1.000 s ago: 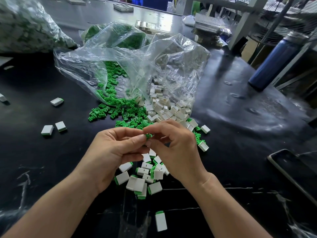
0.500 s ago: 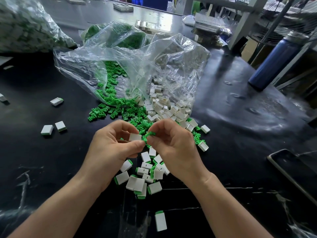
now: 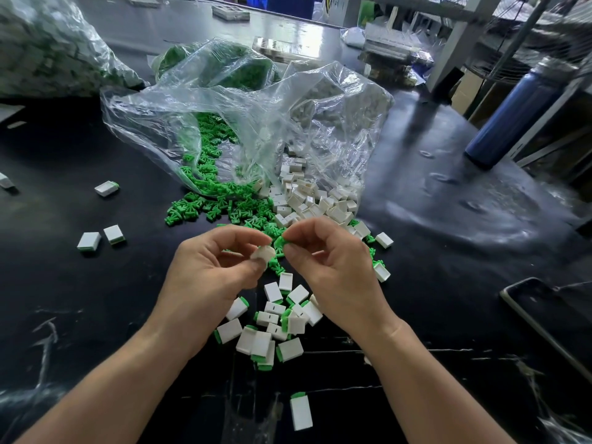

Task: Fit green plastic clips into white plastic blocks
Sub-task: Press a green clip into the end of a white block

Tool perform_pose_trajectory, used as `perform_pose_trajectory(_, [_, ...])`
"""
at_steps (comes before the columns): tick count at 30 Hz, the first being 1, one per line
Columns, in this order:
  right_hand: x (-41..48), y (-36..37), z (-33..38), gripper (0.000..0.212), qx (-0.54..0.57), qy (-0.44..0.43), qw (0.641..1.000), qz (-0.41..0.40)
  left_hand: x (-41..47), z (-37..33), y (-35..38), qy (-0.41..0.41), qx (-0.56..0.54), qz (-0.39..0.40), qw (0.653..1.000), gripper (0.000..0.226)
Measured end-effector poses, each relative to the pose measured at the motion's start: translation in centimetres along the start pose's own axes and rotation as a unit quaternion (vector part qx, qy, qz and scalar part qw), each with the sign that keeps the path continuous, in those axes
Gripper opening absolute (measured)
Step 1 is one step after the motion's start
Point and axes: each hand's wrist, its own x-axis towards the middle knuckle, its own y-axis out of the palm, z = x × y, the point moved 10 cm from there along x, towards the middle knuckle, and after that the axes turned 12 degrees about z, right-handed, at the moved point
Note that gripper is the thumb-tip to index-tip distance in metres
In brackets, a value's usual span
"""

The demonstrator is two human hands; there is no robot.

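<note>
Head view: blurred white block [image 3: 263, 252] beside small green clip [image 3: 279, 242].

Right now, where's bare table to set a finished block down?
Bare black table lies left of the left hand, below the two stray blocks, and between the right hand and the phone. Crowded: the bag mouth and the pile under the hands.

One white block [image 3: 263, 253], blurred, pinched in left hand [image 3: 208, 277], just beside green clip [image 3: 279, 241] pinched in right hand [image 3: 333, 270]; loose clips [image 3: 224, 206] and loose blocks [image 3: 314, 203] heaped beyond both hands, fitted blocks [image 3: 272, 328] between wrists.
</note>
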Motion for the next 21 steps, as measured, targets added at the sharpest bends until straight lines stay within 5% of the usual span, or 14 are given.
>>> perform_pose_trajectory(6, [-0.03,-0.07,0.14,0.012,0.002,-0.013,1.000,-0.004,-0.10,-0.05,0.49,-0.009,-0.041,0.010,0.999,0.025])
perform_pose_trajectory(21, [0.00,-0.24,0.39,0.022,-0.042,-0.017,0.999,0.005,-0.17,0.02,0.99,-0.024,-0.055,0.023,0.998,0.018])
